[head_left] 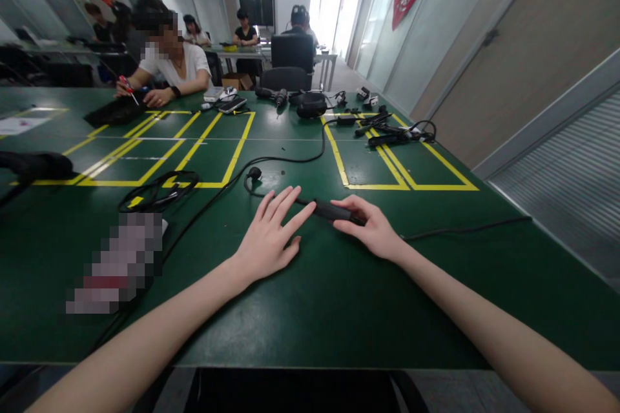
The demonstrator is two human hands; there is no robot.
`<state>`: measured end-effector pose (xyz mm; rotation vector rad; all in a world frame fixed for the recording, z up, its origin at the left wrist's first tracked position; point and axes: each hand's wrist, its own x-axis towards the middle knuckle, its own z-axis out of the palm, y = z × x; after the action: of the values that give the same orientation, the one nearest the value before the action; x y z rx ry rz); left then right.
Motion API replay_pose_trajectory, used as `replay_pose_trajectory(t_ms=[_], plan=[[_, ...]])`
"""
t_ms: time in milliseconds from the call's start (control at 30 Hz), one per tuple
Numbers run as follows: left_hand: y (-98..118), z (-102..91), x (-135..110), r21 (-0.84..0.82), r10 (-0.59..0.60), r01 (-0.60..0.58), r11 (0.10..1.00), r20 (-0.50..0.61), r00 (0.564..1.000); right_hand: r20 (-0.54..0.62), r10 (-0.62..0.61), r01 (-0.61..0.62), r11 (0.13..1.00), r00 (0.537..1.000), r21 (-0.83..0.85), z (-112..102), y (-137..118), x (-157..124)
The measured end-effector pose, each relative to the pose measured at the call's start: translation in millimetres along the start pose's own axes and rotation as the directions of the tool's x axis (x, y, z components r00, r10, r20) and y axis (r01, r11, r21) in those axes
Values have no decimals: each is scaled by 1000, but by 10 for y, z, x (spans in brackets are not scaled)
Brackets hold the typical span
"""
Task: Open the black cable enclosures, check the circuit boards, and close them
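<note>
My right hand [372,230] is closed around the right end of a black oblong block on a cable [330,210], thumb on the near side and fingers on the far side. To its left, my left hand [268,240] lies palm down with the fingers stretched and spread, its index fingertip at the block's left end. A thin black cord leads from that end past my left fingertips and curves to a small round black piece [254,173], perhaps a plug. Another black cable [467,230] runs from beside my right wrist toward the table's right edge.
A coiled black cable [186,188] and a blurred-out flat object [119,264] lie left on the green table [314,329]. Farther back are a cordless drill [278,98], a black case [311,104] and tangled black cables [392,134]. Across the table a co-worker [186,68] holds a red-handled screwdriver [126,86].
</note>
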<state>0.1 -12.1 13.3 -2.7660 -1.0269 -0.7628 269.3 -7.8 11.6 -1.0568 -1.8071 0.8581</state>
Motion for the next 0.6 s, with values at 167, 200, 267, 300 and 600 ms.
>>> replay_pose_trajectory(t_ms=[167,200,267,300,600], plan=[[-57,13,-19,-32,47,-46,998,15,999,-312,193,-86,942,930,324,-428,6,104],[-71,36,-27,-51,44,-41,998,58,997,-375,191,-53,936,907,349,-515,21,117],[-98,83,-44,-84,58,-49,995,110,992,-511,162,25,940,844,340,-688,77,139],[-109,101,-50,-93,55,-44,995,115,992,-594,145,56,950,791,307,-773,118,149],[-144,134,-75,-127,43,-24,992,157,987,-828,-46,-353,890,558,-288,-1259,591,83]])
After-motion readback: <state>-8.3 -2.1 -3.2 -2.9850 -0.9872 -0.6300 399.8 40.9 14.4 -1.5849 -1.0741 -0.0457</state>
